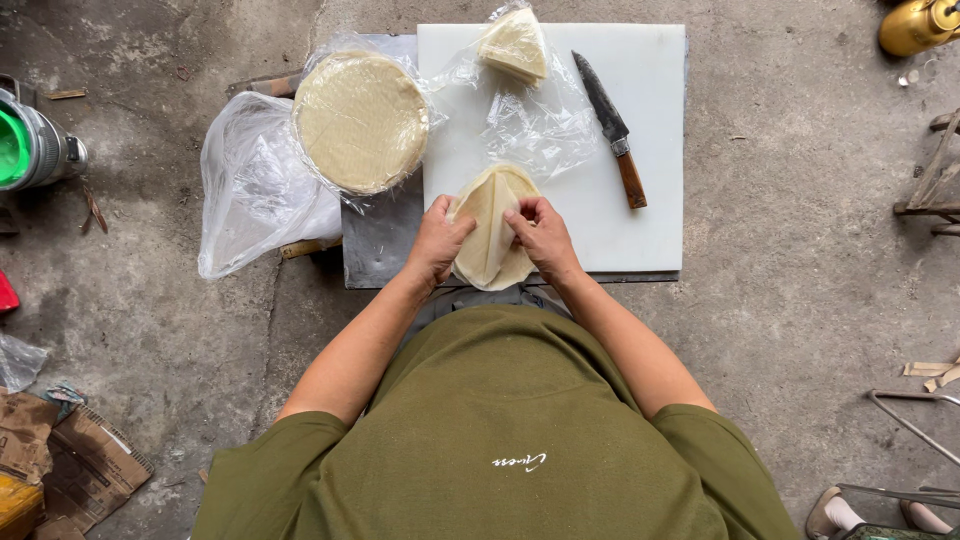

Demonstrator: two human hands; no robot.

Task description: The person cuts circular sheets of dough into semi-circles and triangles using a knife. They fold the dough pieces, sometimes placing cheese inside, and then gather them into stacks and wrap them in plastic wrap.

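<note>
While both hands are working at the near edge of the white cutting board (640, 120), the left hand (437, 240) and the right hand (543, 236) are each pinching the wedge-shaped stack of thin wrappers (490, 225), fingers closed on its layers. The stack is lying partly on the board's near edge and partly overhanging it toward the person. Its rounded arc is facing the person, and its narrower folded end is pointing away across the board, so its long axis is running near-to-far, tilted a little to the left.

To do this peeling well, I judge the thumbs should be sliding between sheets slowly, lifting from the curved rim, since sheets this thin are likely to tear if pulled fast.

On the board's far right, a wooden-handled knife (612, 130) is lying with its blade pointing away. A smaller wedge in plastic film (515, 45) is sitting at the board's far edge, and a round wrapped stack (360, 120) is resting just left of the board.
</note>
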